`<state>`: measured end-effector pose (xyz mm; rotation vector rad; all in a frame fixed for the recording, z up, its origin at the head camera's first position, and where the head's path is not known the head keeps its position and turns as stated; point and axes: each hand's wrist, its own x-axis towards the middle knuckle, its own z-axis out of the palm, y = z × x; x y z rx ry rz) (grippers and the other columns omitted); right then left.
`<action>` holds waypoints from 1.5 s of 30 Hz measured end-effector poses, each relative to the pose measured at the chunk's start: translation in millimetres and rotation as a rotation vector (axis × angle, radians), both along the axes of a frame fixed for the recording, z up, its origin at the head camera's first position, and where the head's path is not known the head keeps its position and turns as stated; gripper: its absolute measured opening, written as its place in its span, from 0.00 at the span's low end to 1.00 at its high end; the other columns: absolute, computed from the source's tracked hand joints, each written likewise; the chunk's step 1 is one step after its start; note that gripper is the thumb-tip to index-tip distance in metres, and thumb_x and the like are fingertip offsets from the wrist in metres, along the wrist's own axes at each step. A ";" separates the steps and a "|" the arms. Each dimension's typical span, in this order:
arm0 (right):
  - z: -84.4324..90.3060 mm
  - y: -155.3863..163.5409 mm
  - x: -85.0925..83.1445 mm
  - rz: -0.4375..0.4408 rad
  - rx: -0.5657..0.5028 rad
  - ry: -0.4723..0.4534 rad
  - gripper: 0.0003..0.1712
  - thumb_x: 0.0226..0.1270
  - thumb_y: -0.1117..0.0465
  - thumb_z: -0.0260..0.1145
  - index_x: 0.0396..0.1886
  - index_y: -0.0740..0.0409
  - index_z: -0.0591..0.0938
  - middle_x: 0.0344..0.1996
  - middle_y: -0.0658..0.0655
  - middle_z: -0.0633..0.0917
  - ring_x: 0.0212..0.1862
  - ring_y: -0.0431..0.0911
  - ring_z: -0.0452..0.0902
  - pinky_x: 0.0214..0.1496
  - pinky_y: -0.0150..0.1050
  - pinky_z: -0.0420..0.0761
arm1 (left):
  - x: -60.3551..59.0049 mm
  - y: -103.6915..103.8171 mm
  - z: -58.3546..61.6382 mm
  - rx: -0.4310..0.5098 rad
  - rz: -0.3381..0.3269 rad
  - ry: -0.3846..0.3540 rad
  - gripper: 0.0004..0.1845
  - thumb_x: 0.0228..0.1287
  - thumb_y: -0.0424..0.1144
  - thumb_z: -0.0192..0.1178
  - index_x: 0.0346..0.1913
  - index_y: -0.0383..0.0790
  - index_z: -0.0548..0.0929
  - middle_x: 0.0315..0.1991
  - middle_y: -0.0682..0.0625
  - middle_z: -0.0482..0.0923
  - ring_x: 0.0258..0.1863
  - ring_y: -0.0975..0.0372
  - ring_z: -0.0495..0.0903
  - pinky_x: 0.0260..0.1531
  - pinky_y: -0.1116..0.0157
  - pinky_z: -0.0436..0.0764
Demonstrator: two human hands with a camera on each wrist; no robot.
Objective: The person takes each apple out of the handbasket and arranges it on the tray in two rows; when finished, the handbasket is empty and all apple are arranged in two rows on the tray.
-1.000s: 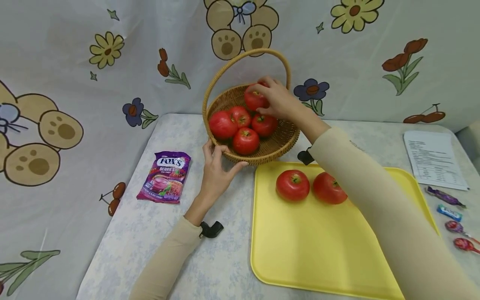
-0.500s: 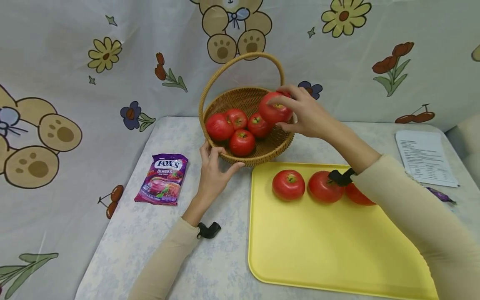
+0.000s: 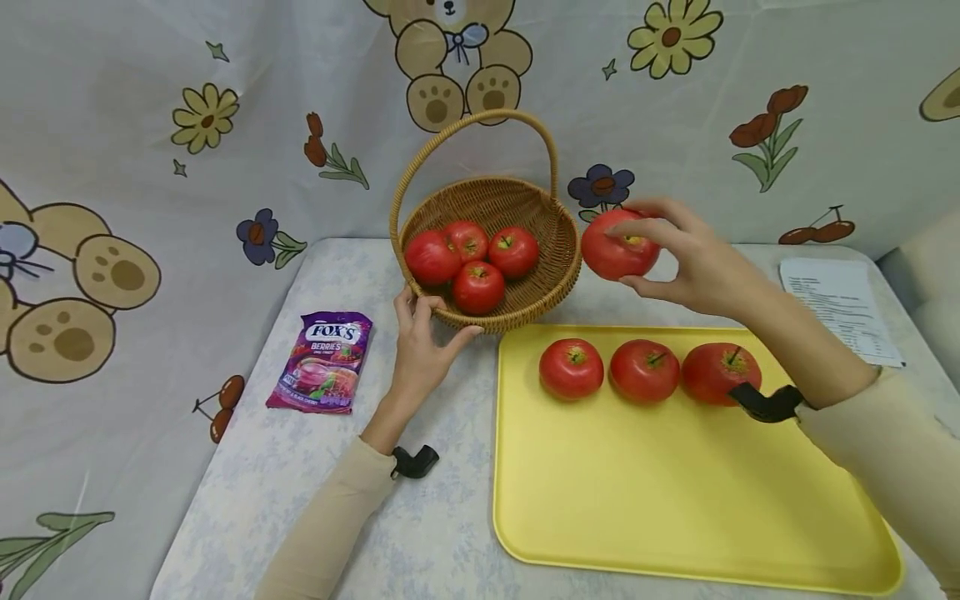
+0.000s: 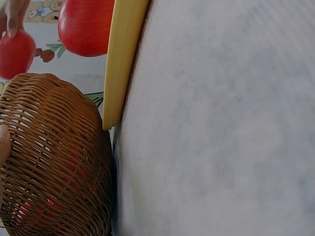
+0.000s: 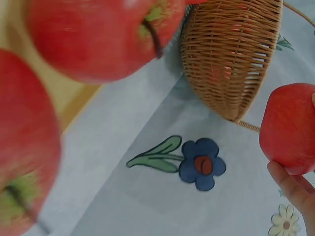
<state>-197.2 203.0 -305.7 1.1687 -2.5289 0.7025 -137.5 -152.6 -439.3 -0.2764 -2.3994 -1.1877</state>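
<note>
Pinching an apple (image 3: 617, 257) just right of the basket (image 3: 543, 225), the right hand (image 3: 697, 262) had best move gently and clear of its side, while the left hand (image 3: 422, 350) grips its near-left rim.

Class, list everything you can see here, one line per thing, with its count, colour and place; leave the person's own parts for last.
Table: 1, white mottled with pale blue, across the middle
Cloth: 1, whitish with bears, flowers and cherries, behind the table
Basket: 1, brown, far side of the table
Tray: 1, yellow, nearer and right of the basket
Basket apples: 4 visible, red, grouped inside
Tray apples: 3, red, in a row near the far edge
Held apple: 1, red, in the air right of the basket
Bag: 1, purple, left on the table
Paper: 1, white, far right on the table
Sleeves: 2, beige, on the arms
Wrist pieces: 2, black, one per wrist
Left hand: 1, bare, at the basket's near rim
Right hand: 1, bare, gripping the held apple
</note>
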 end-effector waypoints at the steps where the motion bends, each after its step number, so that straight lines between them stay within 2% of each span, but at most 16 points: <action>1: -0.2 6.5 4.2 -0.016 0.005 -0.008 0.41 0.41 0.73 0.81 0.59 0.51 0.78 0.63 0.63 0.71 0.62 0.58 0.66 0.49 0.58 0.80 | -0.2 0.2 -0.6 -0.001 0.000 -0.002 0.30 0.54 0.54 0.72 0.45 0.42 0.66 0.69 0.35 0.52 0.73 0.43 0.57 0.55 0.46 0.77; 2: -0.9 13.0 8.6 -0.033 0.012 -0.011 0.41 0.41 0.73 0.81 0.59 0.51 0.78 0.63 0.63 0.72 0.62 0.58 0.67 0.49 0.56 0.80 | -0.2 0.5 -1.1 -0.002 -0.001 -0.003 0.30 0.54 0.54 0.72 0.45 0.41 0.66 0.69 0.35 0.51 0.73 0.43 0.57 0.54 0.46 0.78; 4: -4.7 27.1 17.5 -0.063 0.026 -0.010 0.42 0.39 0.72 0.82 0.58 0.52 0.78 0.62 0.63 0.73 0.61 0.57 0.68 0.53 0.40 0.78 | -0.1 1.2 -2.0 0.000 -0.003 -0.008 0.30 0.54 0.55 0.71 0.45 0.42 0.66 0.69 0.35 0.51 0.73 0.43 0.57 0.54 0.46 0.78; 7: -13.6 49.3 30.3 -0.106 0.028 -0.010 0.42 0.36 0.73 0.82 0.58 0.53 0.79 0.60 0.63 0.73 0.59 0.57 0.69 0.53 0.17 0.65 | 0.4 2.1 -3.1 -0.001 -0.005 -0.011 0.30 0.55 0.56 0.70 0.46 0.42 0.66 0.68 0.35 0.51 0.70 0.42 0.60 0.51 0.46 0.79; 9: -19.9 64.3 38.3 -0.142 0.029 -0.021 0.44 0.35 0.74 0.82 0.58 0.54 0.79 0.60 0.64 0.73 0.58 0.57 0.69 0.52 0.10 0.55 | 0.4 2.1 -3.5 0.000 -0.005 -0.009 0.30 0.55 0.56 0.70 0.46 0.42 0.66 0.68 0.35 0.51 0.70 0.41 0.61 0.50 0.46 0.79; 12: -30.2 86.4 48.7 -0.195 0.020 -0.035 0.47 0.31 0.76 0.83 0.59 0.54 0.79 0.60 0.64 0.73 0.59 0.48 0.67 0.51 0.08 0.55 | -0.1 1.1 -3.1 0.000 -0.005 -0.002 0.30 0.55 0.56 0.70 0.46 0.42 0.65 0.69 0.34 0.51 0.68 0.41 0.63 0.49 0.46 0.80; 18: -52.1 131.5 71.2 -0.330 0.052 -0.089 0.47 0.29 0.78 0.83 0.58 0.59 0.78 0.60 0.68 0.71 0.51 0.50 0.68 0.44 0.07 0.57 | -0.5 -0.1 -2.2 -0.002 -0.008 -0.008 0.30 0.56 0.55 0.70 0.46 0.41 0.66 0.70 0.34 0.50 0.69 0.40 0.62 0.50 0.44 0.79; 20: -59.5 146.2 79.0 -0.370 0.058 -0.107 0.45 0.31 0.78 0.82 0.57 0.61 0.78 0.59 0.68 0.71 0.51 0.40 0.67 0.40 0.06 0.59 | -0.3 0.3 -1.9 -0.003 -0.006 -0.009 0.29 0.56 0.55 0.71 0.46 0.41 0.66 0.70 0.34 0.50 0.70 0.40 0.60 0.50 0.44 0.79; 23: -69.5 167.1 88.5 -0.395 0.054 -0.091 0.45 0.30 0.78 0.83 0.56 0.64 0.78 0.56 0.68 0.72 0.49 0.23 0.58 0.40 0.06 0.60 | 0.0 1.2 -1.3 -0.009 0.001 -0.006 0.30 0.55 0.55 0.71 0.46 0.42 0.66 0.70 0.35 0.50 0.71 0.41 0.59 0.51 0.44 0.78; 25: -75.0 178.5 93.4 -0.404 0.051 -0.104 0.45 0.29 0.79 0.83 0.56 0.64 0.77 0.55 0.68 0.72 0.49 0.17 0.54 0.40 0.06 0.60 | -0.1 1.5 -1.1 -0.006 0.001 -0.001 0.29 0.55 0.54 0.71 0.46 0.41 0.66 0.70 0.35 0.51 0.71 0.42 0.59 0.51 0.44 0.78; 28: -82.7 189.5 98.6 -0.404 0.072 -0.126 0.48 0.27 0.78 0.83 0.57 0.63 0.77 0.54 0.67 0.72 0.48 0.17 0.54 0.40 0.06 0.61 | 0.0 1.3 -1.1 -0.001 -0.001 0.004 0.29 0.55 0.53 0.72 0.46 0.41 0.66 0.69 0.36 0.51 0.71 0.43 0.59 0.51 0.44 0.78; 31: -90.2 192.7 102.6 -0.409 0.100 -0.198 0.48 0.29 0.77 0.83 0.59 0.59 0.77 0.54 0.64 0.72 0.46 0.19 0.55 0.39 0.06 0.61 | 0.3 0.7 -1.0 0.007 -0.003 0.006 0.29 0.54 0.52 0.72 0.45 0.41 0.66 0.69 0.36 0.51 0.71 0.43 0.59 0.50 0.44 0.78; 36: -100.3 190.1 104.2 -0.400 0.111 -0.264 0.45 0.35 0.74 0.82 0.60 0.57 0.76 0.54 0.63 0.71 0.44 0.21 0.56 0.38 0.07 0.63 | 0.4 -1.2 -0.8 0.006 0.005 0.006 0.29 0.54 0.52 0.73 0.45 0.42 0.66 0.69 0.36 0.51 0.72 0.44 0.57 0.52 0.44 0.77; 45: -110.6 194.7 106.1 -0.391 0.123 -0.310 0.43 0.40 0.71 0.82 0.60 0.59 0.74 0.54 0.66 0.69 0.43 0.22 0.55 0.31 0.17 0.71 | -0.9 -0.9 -3.1 0.004 -0.013 0.014 0.29 0.54 0.52 0.72 0.45 0.41 0.66 0.69 0.36 0.51 0.73 0.47 0.56 0.54 0.45 0.76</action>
